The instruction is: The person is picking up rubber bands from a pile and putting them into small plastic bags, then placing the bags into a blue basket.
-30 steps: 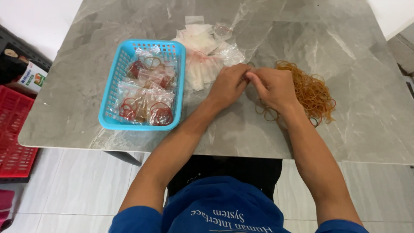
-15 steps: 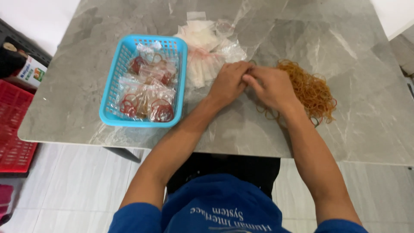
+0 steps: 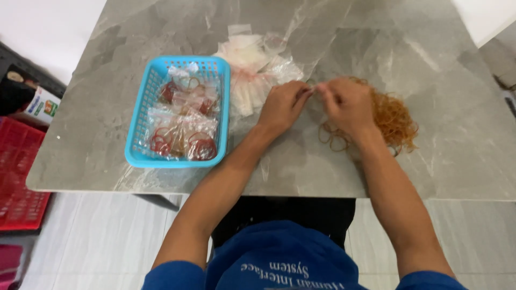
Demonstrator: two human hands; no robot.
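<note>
A blue basket point(image 3: 138, 134) of filled bags point(image 3: 183, 131) sits on the grey table point(image 3: 430, 48); a red crate point(image 3: 19, 177) stands on the floor.

**A home packing table**

A grey marble-look table point(image 3: 161, 32) stands on pale floor tiles point(image 3: 97, 241) beside a white wall. A red plastic crate point(image 3: 19, 182) sits past its left edge: likely a home or small shop.

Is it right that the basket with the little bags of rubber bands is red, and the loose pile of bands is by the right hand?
Not quite. The head view shows the basket is blue. The loose pile of bands is indeed by the right hand.
</note>
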